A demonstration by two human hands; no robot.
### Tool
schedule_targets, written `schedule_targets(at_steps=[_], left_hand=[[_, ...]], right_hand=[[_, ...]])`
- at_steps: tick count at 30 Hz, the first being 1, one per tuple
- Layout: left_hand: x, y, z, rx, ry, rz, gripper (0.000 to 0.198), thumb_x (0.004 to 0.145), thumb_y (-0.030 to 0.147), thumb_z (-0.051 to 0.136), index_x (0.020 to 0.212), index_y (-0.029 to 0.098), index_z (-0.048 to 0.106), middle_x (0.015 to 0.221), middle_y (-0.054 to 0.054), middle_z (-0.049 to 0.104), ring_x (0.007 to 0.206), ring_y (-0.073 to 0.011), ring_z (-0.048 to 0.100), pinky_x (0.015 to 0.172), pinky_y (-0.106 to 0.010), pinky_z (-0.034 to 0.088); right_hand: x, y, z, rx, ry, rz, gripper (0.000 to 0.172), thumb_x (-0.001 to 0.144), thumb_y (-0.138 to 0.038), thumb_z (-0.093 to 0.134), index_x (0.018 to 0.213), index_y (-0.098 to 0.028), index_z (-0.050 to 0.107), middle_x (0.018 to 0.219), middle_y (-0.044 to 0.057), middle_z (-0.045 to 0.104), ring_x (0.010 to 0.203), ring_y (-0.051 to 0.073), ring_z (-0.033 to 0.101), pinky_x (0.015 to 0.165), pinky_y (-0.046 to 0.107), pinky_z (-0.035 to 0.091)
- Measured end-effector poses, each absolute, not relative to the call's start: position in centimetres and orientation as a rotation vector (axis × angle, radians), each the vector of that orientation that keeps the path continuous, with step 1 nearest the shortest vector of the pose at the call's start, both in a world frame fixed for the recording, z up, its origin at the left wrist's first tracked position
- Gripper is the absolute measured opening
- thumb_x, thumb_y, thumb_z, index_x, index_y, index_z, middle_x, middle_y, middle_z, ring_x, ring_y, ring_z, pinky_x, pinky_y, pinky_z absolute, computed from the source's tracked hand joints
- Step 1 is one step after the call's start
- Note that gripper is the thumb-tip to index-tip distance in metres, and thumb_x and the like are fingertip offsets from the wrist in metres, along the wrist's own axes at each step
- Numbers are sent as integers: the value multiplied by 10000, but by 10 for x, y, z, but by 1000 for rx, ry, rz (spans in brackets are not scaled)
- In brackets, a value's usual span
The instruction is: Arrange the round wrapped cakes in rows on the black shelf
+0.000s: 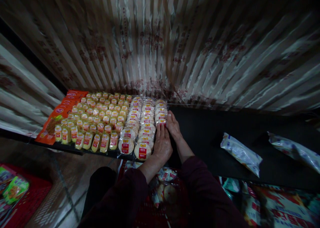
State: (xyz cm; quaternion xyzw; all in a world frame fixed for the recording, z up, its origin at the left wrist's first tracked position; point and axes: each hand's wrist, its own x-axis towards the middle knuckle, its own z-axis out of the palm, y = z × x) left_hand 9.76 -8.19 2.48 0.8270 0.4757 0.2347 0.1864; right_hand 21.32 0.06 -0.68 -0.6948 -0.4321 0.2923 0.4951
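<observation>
Round white crackers in clear wrappers with red labels stand in overlapping columns on a black shelf. My left hand is at the front of the rightmost column, its fingers stretched out against the front wrapped cracker. Along the right side of that same column lies my right hand, fingers extended and touching the wrappers. The palms of both hands are hidden. Left of the crackers, small yellow wrapped cakes stand in several rows.
An orange package lies at the shelf's left end. Two white-blue packets rest on the right. Below are a red basket with bagged crackers, a red crate on the floor and bags. A pleated patterned curtain hangs behind.
</observation>
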Motion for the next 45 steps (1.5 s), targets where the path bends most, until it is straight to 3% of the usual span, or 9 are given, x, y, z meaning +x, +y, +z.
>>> schedule_targets(at_steps=[10, 15, 19, 28, 37, 45], left_hand=[[98, -80, 25, 2338, 1350, 625, 617, 717, -2, 351, 1331, -63, 344, 1458, -271, 265, 1385, -292, -15, 1137, -503, 219], [97, -82, 24, 2359, 1331, 641, 629, 700, -7, 362, 1328, -49, 354, 1462, -259, 269, 1388, -299, -9, 1131, -518, 227], [96, -89, 23, 2358, 1291, 653, 641, 692, 5, 379, 1331, -36, 353, 1462, -266, 261, 1392, -315, 4, 1115, -561, 234], [78, -120, 20, 2372, 1180, 720, 504, 786, 68, 378, 1282, -1, 429, 1451, -232, 320, 1420, -267, 26, 1143, -513, 226], [45, -164, 18, 2361, 971, 828, 527, 830, 155, 421, 1347, 69, 363, 1376, -138, 455, 1392, -199, 223, 1150, -398, 278], [20, -217, -7, 2260, 1038, 678, 467, 811, 152, 458, 1278, 153, 471, 1300, -130, 517, 1271, -239, 421, 1070, -454, 385]], right_hand=[[203, -6, -2, -1723, -1039, 603, 689, 850, -622, 260, 1381, -195, 366, 1390, 107, 461, 1281, 232, 415, 1096, 426, 263], [204, -18, 5, -1696, -998, 568, 709, 856, -608, 230, 1347, -130, 412, 1402, 146, 437, 1300, 227, 390, 1108, 395, 240], [204, -35, 9, -1680, -965, 530, 653, 857, -597, 261, 1299, -164, 470, 1356, 119, 494, 1269, 219, 427, 1086, 399, 281], [176, -92, 21, -1569, -918, 509, 519, 872, -536, 330, 1140, -171, 585, 1150, 102, 642, 1046, 201, 587, 934, 363, 435], [133, -168, 35, -1554, -1008, 471, 425, 912, -459, 323, 1041, -184, 620, 1057, 80, 671, 996, 187, 605, 909, 348, 452], [109, -223, 8, -1695, -1078, 485, 408, 915, -447, 318, 975, -205, 641, 1006, 73, 685, 974, 196, 605, 892, 353, 454]])
